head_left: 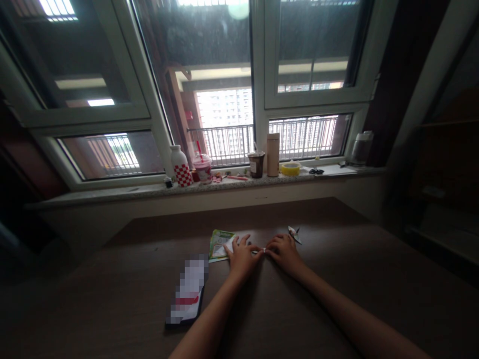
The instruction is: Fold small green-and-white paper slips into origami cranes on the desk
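My left hand (243, 255) and my right hand (285, 253) meet low over the brown table. Between their fingertips is a small white piece (264, 250), too small for me to name. Thumb and forefinger of the left hand are pinched at it, while the other left fingers spread over a green-and-white printed sheet or packet (216, 244). The right fingers are curled together at the piece's other side. Just beyond the right hand lies a small pale, pointed scrap (295, 235) with dark marks, partly covered by the fingers.
A phone (189, 289) with a blurred screen lies left of my left forearm on the table (123, 279). Along the windowsill stand a red-checked white bottle (181, 167), a pink drink cup (203, 169), a brown drink cup (256, 165), a tan box (273, 155), yellow tape (291, 170) and scissors (316, 171).
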A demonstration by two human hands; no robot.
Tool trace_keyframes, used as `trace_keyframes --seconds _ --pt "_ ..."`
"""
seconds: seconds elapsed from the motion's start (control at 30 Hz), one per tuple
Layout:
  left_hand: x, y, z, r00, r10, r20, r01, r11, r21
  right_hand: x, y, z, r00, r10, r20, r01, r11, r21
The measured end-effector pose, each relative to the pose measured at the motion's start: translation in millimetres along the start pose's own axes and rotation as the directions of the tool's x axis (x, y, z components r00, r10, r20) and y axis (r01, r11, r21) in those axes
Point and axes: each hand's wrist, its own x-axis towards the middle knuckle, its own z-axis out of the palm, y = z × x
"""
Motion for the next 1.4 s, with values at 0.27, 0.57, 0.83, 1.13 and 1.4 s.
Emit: trace_keyframes --seconds 0.27,0.57,0.83,1.13,1.4 --pt "4 0 4.6 1.0 -0.013 -0.025 0.012 0.999 -0.03 2 4 4 0.99 0.136 -0.019 -0.136 0.991 0.011" --pt "3 4 4.4 0.999 -0.024 -0.038 0.023 0.999 -0.026 4 2 4 0.979 0.204 0.007 -0.204 0.978 -0.046" --pt "2 6 4.7 0.998 -0.008 -0.064 0.007 1.0 -0.015 4 -2 4 0.975 0.222 0.0 -0.222 0.973 -0.068" --pt "0 10 6.4 0.997 -0.007 -0.072 0.007 1.0 0.002 3 -8 3 0.973 0.231 0.006 -0.228 0.964 -0.138" --pt "1 8 3.5 1.0 -0.011 -0.021 0.011 1.0 0.013 2 -10 6 0.971 0.237 -0.013 -0.237 0.96 -0.148"
